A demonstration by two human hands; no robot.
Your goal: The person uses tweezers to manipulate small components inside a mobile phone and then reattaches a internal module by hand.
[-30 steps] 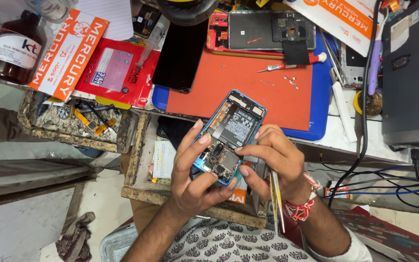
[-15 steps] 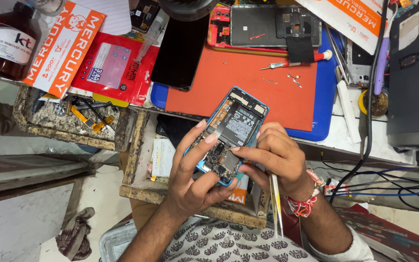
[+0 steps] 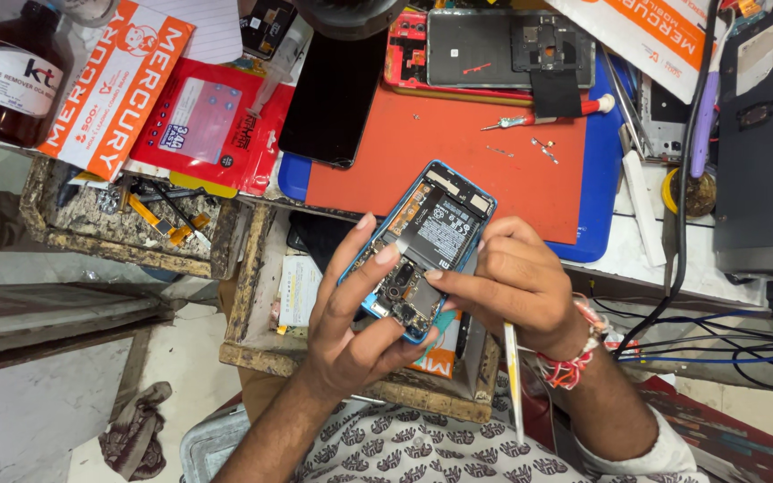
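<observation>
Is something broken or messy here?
Yes. The phone held by the left hand and right hand has its back off, insides showing. Tiny screws lie loose on the orange mat.

A cramped mobile phone repair bench: an orange rubber work mat (image 3: pixel 458 152) on a blue tray (image 3: pixel 597 188) carries loose tiny screws (image 3: pixel 543 148) and a red-handled precision screwdriver (image 3: pixel 547 114), with a stripped red-framed phone chassis (image 3: pixel 494 49) and a detached black glass screen panel (image 3: pixel 333 94) alongside. A brown glass bottle of solvent (image 3: pixel 6 76), orange spare-part packets (image 3: pixel 114 85), tangled black cables (image 3: pixel 726 331) and a worn wooden tray of orange flex ribbons (image 3: pixel 149 215) crowd the edges.
</observation>
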